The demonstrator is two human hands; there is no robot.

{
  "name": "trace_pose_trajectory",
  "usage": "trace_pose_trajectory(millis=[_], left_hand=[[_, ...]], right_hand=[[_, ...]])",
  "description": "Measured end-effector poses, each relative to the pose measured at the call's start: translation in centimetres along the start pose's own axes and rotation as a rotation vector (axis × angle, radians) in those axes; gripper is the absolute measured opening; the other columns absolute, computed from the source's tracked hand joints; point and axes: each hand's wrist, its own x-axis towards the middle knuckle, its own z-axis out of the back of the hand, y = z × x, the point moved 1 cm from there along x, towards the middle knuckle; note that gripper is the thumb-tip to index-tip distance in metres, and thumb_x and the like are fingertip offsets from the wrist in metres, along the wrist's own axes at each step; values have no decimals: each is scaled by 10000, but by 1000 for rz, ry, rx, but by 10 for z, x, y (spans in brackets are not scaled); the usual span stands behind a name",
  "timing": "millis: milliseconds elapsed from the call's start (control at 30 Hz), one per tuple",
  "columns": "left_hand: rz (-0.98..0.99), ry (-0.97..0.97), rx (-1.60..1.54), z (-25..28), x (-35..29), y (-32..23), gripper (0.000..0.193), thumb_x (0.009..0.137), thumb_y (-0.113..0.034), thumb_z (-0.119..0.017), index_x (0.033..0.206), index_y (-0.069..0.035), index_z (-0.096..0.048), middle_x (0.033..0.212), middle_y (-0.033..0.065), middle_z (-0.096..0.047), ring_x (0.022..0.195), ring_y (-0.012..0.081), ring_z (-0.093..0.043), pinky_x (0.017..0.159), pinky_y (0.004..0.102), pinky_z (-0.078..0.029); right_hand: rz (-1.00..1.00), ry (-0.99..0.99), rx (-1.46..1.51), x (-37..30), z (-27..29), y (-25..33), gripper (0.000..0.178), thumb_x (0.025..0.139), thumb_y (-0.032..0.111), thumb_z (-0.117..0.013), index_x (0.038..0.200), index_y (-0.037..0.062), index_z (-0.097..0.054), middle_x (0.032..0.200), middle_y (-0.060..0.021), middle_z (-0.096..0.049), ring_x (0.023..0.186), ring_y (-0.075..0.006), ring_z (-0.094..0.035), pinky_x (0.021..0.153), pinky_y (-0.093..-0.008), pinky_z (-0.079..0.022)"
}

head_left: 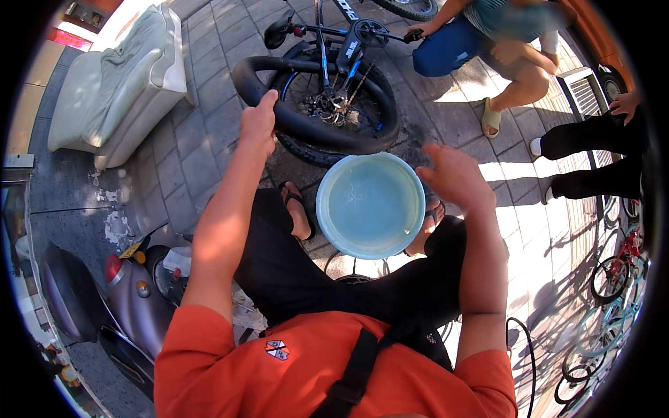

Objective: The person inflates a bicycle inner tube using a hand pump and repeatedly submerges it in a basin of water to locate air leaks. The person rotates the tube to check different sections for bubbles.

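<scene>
My left hand (260, 124) is closed around a thick black inner tube (327, 140), which looks inflated. The tube hangs in a wide loop over the rear wheel of a black and blue bicycle (352, 47). Between my feet stands a round pale-blue basin (355, 251) holding water. My right hand (456, 180) is raised at the basin's right rim, thumb and forefinger apart, with nothing visible in it. Its other fingers are curled and partly hidden.
A person (453, 49) squats at the far right by the bicycle. Another person's dark-trousered legs (592, 139) are farther right. A worn pale armchair (125, 80) stands at the left, above a grey scooter (136, 296). Several bicycles line the right edge.
</scene>
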Motion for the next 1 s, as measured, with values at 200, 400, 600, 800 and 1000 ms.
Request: trace_pose_trajectory(millis=[200,400,600,800,1000], left_hand=[[60,-10,12,-18,-16,-12,480,935,-442,-850,1095,-19,-689,969,80,-712,822,235,-711,717,439,-575],[-54,-25,-4,-24,13,-17,546,947,-485,-824,1137,6,-681,996,102,-711,825,238,-716,707,425,-578],[36,56,-1,-33,0,-48,503,953,-501,-808,1158,-70,-647,1025,90,-718,880,249,-728,828,456,-574],[127,555,-297,-63,-36,-50,443,981,-441,-763,1178,-58,-658,1092,123,-740,1000,279,-738,928,459,-578],[188,778,-387,-92,-47,-28,260,1035,-179,-713,1262,-62,-662,1179,118,-747,1072,275,-740,982,448,-598]], right_hand=[[28,-21,22,4,-4,3,447,1010,314,-693,1385,73,-660,1302,-192,-714,1225,-394,-684,1036,-495,-546],[-5,13,8,5,-5,9,434,1007,303,-697,1383,87,-664,1294,-182,-719,1239,-375,-680,1045,-485,-540],[29,-26,19,11,-9,17,408,1000,287,-705,1343,69,-678,1248,-187,-720,1177,-385,-695,995,-505,-544],[256,-330,446,22,-12,52,370,980,124,-692,1344,58,-688,1062,-150,-720,985,-331,-718,876,-441,-565],[158,-511,695,31,6,69,499,940,69,-669,1439,56,-660,771,-58,-636,703,-189,-652,730,-342,-557]])
